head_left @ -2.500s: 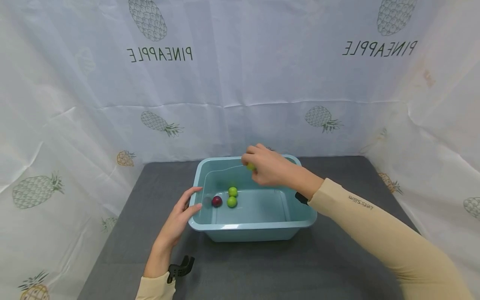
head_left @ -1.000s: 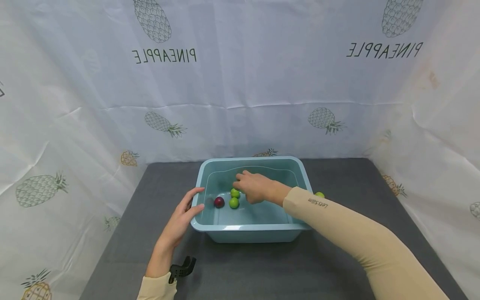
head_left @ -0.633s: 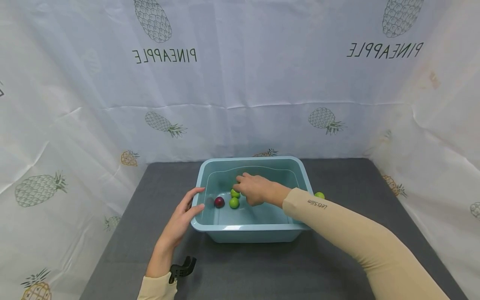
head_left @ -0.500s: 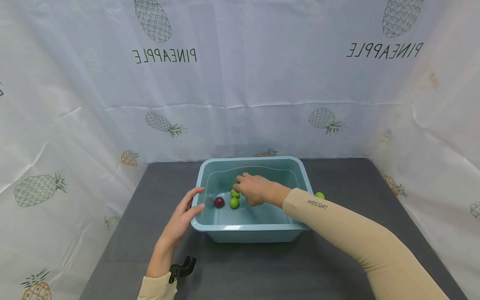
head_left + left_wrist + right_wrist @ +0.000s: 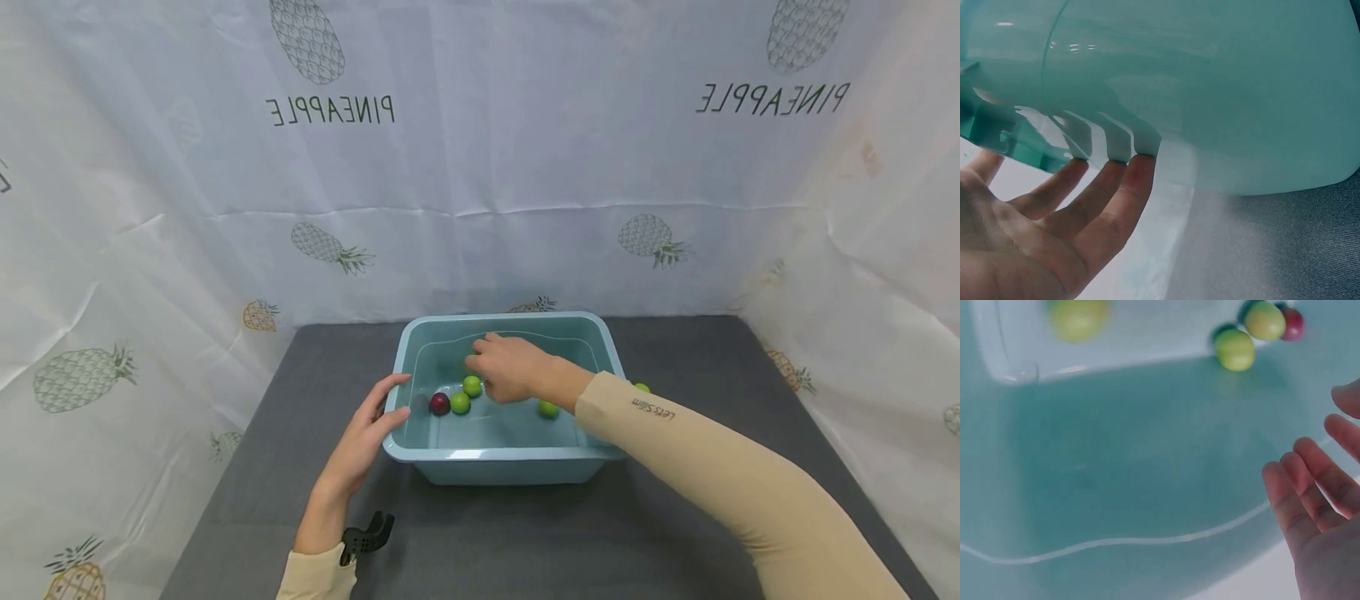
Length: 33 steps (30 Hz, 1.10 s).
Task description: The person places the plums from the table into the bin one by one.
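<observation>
A small curtained-off table space, like a makeshift booth; whether it stands in a home, a lab or some other building cannot be told. A dark grey tabletop (image 5: 480, 537) fills the lower middle. Thin, whitish back curtain (image 5: 525, 167) hangs just behind its far edge, with a left curtain (image 5: 168, 350) and a right curtain (image 5: 892, 275) closing in the sides. The fabric looks like a household shower or window curtain: it is printed with green outlined pineapples (image 5: 307, 42), smaller orange pineapples (image 5: 260, 315) and the word PINEAPPLE (image 5: 332, 110), twice, in mirrored letters. Creases cross the cloth, including one long horizontal fold along the back.
</observation>
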### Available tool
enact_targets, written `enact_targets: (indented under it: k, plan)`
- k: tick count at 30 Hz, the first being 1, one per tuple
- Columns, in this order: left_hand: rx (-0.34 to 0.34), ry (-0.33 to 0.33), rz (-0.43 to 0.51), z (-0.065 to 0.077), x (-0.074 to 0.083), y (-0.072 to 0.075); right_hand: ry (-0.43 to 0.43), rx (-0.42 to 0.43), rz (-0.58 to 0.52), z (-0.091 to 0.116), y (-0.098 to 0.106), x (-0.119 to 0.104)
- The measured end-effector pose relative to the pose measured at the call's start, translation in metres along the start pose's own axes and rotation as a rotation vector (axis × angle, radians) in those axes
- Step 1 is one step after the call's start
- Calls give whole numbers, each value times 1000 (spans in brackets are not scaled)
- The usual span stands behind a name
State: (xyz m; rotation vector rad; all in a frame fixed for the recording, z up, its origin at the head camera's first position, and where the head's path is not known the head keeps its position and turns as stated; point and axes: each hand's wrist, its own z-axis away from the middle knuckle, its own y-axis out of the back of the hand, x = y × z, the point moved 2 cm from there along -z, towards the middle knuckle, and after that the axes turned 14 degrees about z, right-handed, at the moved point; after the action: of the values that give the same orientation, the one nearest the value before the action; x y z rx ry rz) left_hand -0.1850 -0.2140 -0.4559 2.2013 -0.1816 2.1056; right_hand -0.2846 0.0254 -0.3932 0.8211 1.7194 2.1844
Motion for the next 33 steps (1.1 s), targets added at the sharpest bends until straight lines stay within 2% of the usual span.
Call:
enact_targets:
  k: [8, 12, 21, 24, 33]
  plan:
    - [4, 10, 13, 0, 2, -2, -15, 91, -24, 16, 27, 1]
    - [0, 6, 9, 0, 3, -4, -36, 173, -72, 24, 48, 2]
    - [2, 7, 0, 1, 3, -3, -82, 326, -92, 47, 85, 6]
    - [1, 6, 3, 0, 2, -3, -93, 357, -82, 55, 89, 6]
    - [5, 16, 5, 0, 2, -3, -129, 362, -79, 82, 83, 9]
